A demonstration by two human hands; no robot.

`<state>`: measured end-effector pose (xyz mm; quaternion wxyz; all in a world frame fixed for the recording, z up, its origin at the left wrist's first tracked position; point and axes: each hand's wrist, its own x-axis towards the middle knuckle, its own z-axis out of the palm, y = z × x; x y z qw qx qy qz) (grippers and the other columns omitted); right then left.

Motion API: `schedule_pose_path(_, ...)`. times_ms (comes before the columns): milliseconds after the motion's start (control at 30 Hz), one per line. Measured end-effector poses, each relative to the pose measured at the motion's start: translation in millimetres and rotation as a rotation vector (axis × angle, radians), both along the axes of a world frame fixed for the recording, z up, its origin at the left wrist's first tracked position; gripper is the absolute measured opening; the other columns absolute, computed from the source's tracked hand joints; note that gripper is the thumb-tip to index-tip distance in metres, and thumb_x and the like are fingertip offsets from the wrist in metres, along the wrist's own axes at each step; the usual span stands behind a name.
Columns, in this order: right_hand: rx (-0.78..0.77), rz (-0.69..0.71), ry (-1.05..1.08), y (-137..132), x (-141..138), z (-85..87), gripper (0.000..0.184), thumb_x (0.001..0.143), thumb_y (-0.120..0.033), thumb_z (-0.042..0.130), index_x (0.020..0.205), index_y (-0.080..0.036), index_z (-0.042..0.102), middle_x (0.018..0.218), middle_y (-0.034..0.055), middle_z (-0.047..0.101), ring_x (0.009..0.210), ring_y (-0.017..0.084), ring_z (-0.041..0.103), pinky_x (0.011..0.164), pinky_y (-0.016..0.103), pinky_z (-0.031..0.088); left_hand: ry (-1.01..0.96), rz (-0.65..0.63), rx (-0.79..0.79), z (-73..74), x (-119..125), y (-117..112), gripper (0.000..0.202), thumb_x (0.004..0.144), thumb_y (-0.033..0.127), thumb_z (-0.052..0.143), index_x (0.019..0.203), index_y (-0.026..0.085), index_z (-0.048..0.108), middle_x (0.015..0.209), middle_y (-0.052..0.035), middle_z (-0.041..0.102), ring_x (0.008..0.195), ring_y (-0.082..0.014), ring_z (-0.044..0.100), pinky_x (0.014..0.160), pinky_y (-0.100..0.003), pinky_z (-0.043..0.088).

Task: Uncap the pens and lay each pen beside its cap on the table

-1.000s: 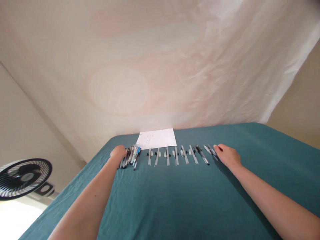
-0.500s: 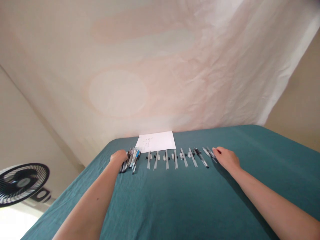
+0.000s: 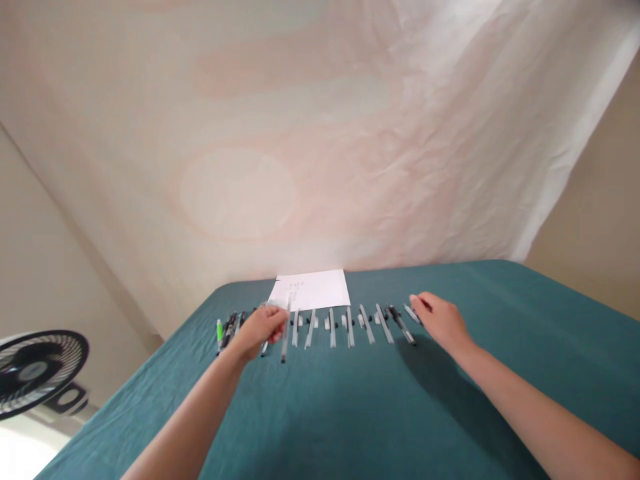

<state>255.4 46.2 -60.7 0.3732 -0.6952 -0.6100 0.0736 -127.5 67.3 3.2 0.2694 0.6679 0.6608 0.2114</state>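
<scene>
My left hand (image 3: 267, 328) is closed around a slim pen (image 3: 285, 347) with a clear barrel and dark end, held upright beside the left end of the row. Several clear pen barrels (image 3: 333, 330) lie spaced out, with small black and whitish parts beside them. To their right lie dark pens (image 3: 401, 325). My right hand (image 3: 434, 313), fingers pinched together, is by a light grey pen-like piece (image 3: 412, 314); whatever is between the fingertips is hidden. Behind my left hand are more dark pens (image 3: 229, 330) and a green-capped pen (image 3: 219, 331).
A white sheet with handwriting (image 3: 320, 290) lies at the back of the table, which a dark green cloth (image 3: 350, 413) covers. A pale sheet (image 3: 350, 167) hangs behind. To the left stands a black fan (image 3: 40, 370).
My left hand has moved right from the pen pile, bringing a clear pen with it. My right hand has shifted slightly left, over the pieces at the row's right end.
</scene>
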Motion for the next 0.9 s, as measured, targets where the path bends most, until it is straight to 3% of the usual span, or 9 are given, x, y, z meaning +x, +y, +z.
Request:
schedule_pose_path(67, -0.122, 0.35, 0.185, -16.2, -36.9, 16.7, 0.04, 0.087, -0.049, 0.034, 0.076, -0.019, 0.059, 0.071, 0.0031, 0.063, 0.061, 0.014, 0.056, 0.052, 0.021, 0.035, -0.299, -0.194, -0.065, -12.0, 44.0, -25.5, 0.026, 0.078, 0.043, 0.045, 0.078, 0.017, 0.048, 0.054, 0.0042, 0.053, 0.037, -0.0075, 0.046, 0.036, -0.016, 0.033)
schedule_pose_path(133, -0.29, 0.65, 0.363, -33.4, -73.2, 24.7, 0.038, 0.088, -0.049, 0.033, 0.087, -0.019, 0.056, 0.083, 0.004, 0.065, 0.063, 0.014, 0.059, 0.048, 0.02, 0.037, -0.409, -0.307, -0.11, -24.3, 84.4, -49.9, 0.023, 0.079, 0.04, 0.046, 0.081, 0.018, 0.046, 0.051, 0.0052, 0.052, 0.034, -0.008, 0.046, 0.034, -0.016, 0.033)
schedule_pose_path(200, -0.381, 0.773, 0.404, -47.8, -98.1, 23.7, 0.037, 0.09, -0.047, 0.032, 0.087, -0.019, 0.054, 0.076, 0.0031, 0.063, 0.06, 0.013, 0.059, 0.047, 0.02, 0.038, -0.461, -0.344, -0.106, -34.1, 113.0, -68.9, 0.018, 0.081, 0.035, 0.043, 0.082, 0.018, 0.046, 0.051, 0.005, 0.052, 0.035, -0.0093, 0.049, 0.034, -0.017, 0.036)
schedule_pose_path(300, -0.315, 0.678, 0.255, -61.0, -104.6, 14.1, 0.032, 0.093, -0.038, 0.027, 0.082, -0.019, 0.049, 0.063, 0.0004, 0.059, 0.053, 0.012, 0.056, 0.049, 0.021, 0.037, -0.511, -0.393, -0.129, -41.4, 126.4, -83.1, 0.019, 0.081, 0.028, 0.043, 0.096, 0.018, 0.047, 0.065, 0.002, 0.058, 0.043, -0.0099, 0.054, 0.039, -0.018, 0.042)
schedule_pose_path(433, -0.194, 0.659, -0.177, -72.8, -88.2, 4.2, 0.017, 0.091, -0.024, 0.036, 0.082, -0.018, 0.05, 0.075, 0.0034, 0.061, 0.069, 0.016, 0.058, 0.059, 0.024, 0.035, -0.384, -0.381, -0.03, -42.3, 108.2, -85.5, 0.038, 0.083, 0.032, 0.044, 0.119, 0.021, 0.037, 0.089, -0.002, 0.058, 0.056, -0.011, 0.058, 0.045, -0.02, 0.044)
schedule_pose_path(533, -0.153, 0.711, -0.415, -84.0, -88.3, -1.4, 0.015, 0.091, -0.022, 0.038, 0.086, -0.019, 0.052, 0.079, 0.003, 0.061, 0.074, 0.017, 0.057, 0.063, 0.025, 0.034, -0.106, -0.547, 0.111, -46.7, 95.6, -88.5, 0.021, 0.087, 0.033, 0.041, 0.096, 0.02, 0.054, 0.083, -0.0015, 0.059, 0.072, -0.014, 0.058, 0.064, -0.024, 0.045)
schedule_pose_path(600, -0.123, 0.733, -0.477, -90.4, -94.8, -6.7, 0.015, 0.091, -0.019, 0.038, 0.085, -0.019, 0.052, 0.081, 0.0025, 0.06, 0.075, 0.016, 0.056, 0.064, 0.026, 0.034, 0.07, -0.631, 0.175, -53.0, 93.5, -92.5, 0.024, 0.09, 0.031, 0.037, 0.08, 0.018, 0.055, 0.079, -0.0019, 0.059, 0.077, -0.0151, 0.056, 0.07, -0.025, 0.043)
schedule_pose_path(733, -0.083, 0.719, -0.508, -95.2, -105.2, -18.4, 0.016, 0.09, -0.014, 0.037, 0.084, -0.018, 0.051, 0.086, 0.0031, 0.058, 0.076, 0.016, 0.055, 0.066, 0.026, 0.034, 0.285, -0.64, 0.26, -63.9, 96.0, -98.3, 0.027, 0.093, 0.028, 0.029, 0.08, 0.018, 0.05, 0.081, -0.0028, 0.058, 0.075, -0.0156, 0.054, 0.068, -0.025, 0.041)
schedule_pose_path(900, -0.077, 0.749, -0.499, -92.7, -103.0, -21.7, 0.018, 0.091, -0.018, 0.035, 0.085, -0.02, 0.051, 0.08, 0.0006, 0.059, 0.07, 0.015, 0.057, 0.061, 0.026, 0.032, 0.377, -0.699, 0.304, -67.2, 96.5, -97.0, 0.025, 0.093, 0.024, 0.027, 0.08, 0.019, 0.048, 0.08, -0.0029, 0.058, 0.073, -0.0156, 0.054, 0.065, -0.025, 0.039)
